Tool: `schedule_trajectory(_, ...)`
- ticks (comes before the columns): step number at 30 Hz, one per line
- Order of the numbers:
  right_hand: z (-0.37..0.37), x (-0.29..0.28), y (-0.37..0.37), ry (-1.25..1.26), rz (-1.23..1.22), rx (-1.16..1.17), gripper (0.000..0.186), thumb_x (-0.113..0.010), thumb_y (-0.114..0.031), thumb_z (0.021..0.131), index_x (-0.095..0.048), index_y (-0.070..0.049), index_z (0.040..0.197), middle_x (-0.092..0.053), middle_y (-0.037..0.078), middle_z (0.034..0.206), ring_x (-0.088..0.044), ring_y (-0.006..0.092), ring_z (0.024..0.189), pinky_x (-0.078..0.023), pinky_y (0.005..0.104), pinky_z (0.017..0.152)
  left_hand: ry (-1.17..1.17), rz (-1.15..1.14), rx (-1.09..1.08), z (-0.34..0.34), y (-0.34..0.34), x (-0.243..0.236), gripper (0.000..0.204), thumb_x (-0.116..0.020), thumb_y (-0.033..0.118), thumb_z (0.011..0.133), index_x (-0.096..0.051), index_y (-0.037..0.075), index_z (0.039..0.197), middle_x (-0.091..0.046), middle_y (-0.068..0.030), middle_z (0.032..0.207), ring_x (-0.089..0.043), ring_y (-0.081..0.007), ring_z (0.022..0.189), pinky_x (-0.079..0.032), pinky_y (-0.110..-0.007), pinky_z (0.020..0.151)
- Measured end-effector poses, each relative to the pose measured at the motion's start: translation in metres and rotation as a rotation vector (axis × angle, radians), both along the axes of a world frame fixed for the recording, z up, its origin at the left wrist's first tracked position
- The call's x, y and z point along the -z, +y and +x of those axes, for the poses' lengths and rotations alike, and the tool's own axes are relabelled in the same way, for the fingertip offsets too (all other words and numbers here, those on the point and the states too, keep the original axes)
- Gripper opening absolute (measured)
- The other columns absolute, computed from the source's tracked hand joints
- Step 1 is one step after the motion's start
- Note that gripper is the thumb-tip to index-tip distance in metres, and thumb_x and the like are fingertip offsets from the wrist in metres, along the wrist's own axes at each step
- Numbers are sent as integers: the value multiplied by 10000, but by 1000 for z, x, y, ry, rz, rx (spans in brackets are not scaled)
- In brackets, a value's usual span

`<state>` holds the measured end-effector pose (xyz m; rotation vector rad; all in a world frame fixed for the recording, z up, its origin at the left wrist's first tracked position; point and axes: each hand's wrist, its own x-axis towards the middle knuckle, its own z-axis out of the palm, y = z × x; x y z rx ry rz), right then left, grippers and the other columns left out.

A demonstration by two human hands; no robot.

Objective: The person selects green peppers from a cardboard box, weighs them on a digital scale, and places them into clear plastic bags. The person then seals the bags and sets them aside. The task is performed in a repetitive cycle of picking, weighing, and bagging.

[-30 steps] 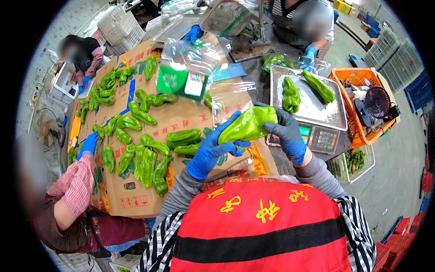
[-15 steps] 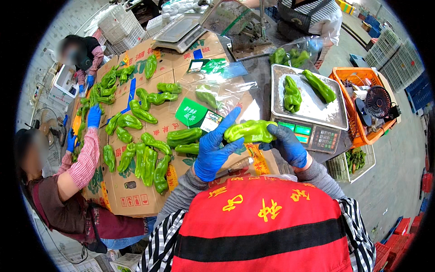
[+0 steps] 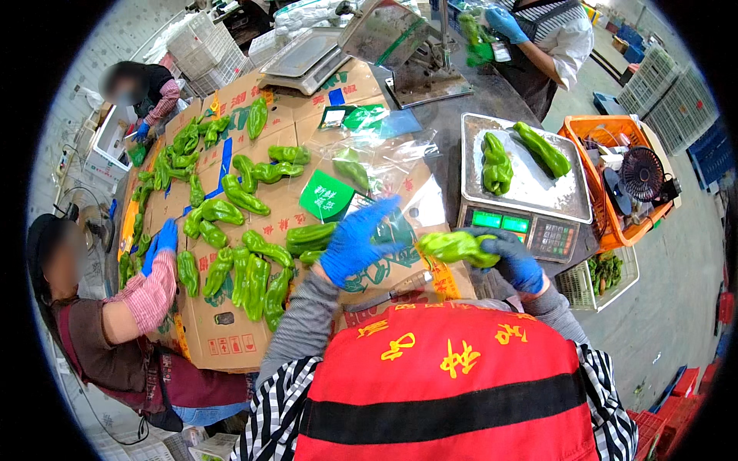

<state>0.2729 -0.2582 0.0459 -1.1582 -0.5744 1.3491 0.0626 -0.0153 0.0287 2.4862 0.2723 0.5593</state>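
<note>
A light green pepper [image 3: 453,247] is gripped at its right end by my right hand [image 3: 513,260], in a blue glove with dark fingers. My left hand [image 3: 355,242], blue-gloved and slightly blurred, is open with fingers spread over the cardboard, apart from that pepper. Close to the left hand lie more green peppers [image 3: 309,237] and a clear bag with a green label [image 3: 324,194]. Two peppers [image 3: 496,164] rest on the metal pan of a digital scale [image 3: 530,198], beyond my right hand.
Flattened cardboard [image 3: 207,326] covers the table, with several peppers spread across its left half. An orange crate [image 3: 615,227] holding a small fan stands right of the scale. Two co-workers are at the left; another person at the back holds bagged peppers [image 3: 478,40]. A second scale [image 3: 304,60] sits at the back.
My left hand has let go of the pepper and moved left. My right hand has carried the pepper slightly right and nearer. The person at the back has lifted the bagged peppers.
</note>
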Motion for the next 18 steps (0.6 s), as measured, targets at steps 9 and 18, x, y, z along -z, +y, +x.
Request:
schedule_trajectory(9,93,23,-27,141,174,575,411,-524,-325,938,-537,-49,1241,-598,131,1215,-592,234,1067,-484,342,872,809,170,-388,-36,63,59,1057,-683,602,681,-239,36,1455,-383,-314,1367,-582,-376,1072,-505,-431,832)
schedule_trajectory(18,149,40,-24,-362,134,771,372,-568,-243,928,-560,-72,1258,-597,69,1182,-585,174,1026,-503,346,869,581,209,-334,-69,42,31,911,-699,478,720,-295,84,1436,-497,-264,1266,-575,-359,1080,-472,-414,882)
